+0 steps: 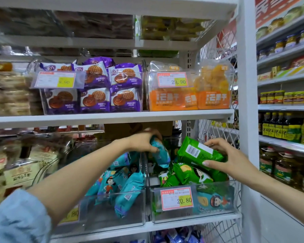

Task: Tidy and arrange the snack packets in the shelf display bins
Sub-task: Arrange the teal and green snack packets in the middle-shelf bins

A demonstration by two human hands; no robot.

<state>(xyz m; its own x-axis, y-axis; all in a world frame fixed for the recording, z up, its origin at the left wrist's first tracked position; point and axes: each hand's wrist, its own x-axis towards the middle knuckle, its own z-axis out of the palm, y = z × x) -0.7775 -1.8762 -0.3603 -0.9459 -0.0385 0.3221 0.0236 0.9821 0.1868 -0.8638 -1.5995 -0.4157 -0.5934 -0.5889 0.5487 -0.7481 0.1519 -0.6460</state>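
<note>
Above right bin (209, 216), green packet (198, 153), teal packet (161, 155)

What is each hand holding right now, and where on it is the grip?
The left hand grips a teal plastic snack packet by its upper end; the right hand holds a green plastic snack packet by its right end.

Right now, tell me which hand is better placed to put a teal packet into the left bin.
Left. The left hand already grips a teal packet at the divider beside the left bin; the right hand holds a green packet over the right bin.
</note>
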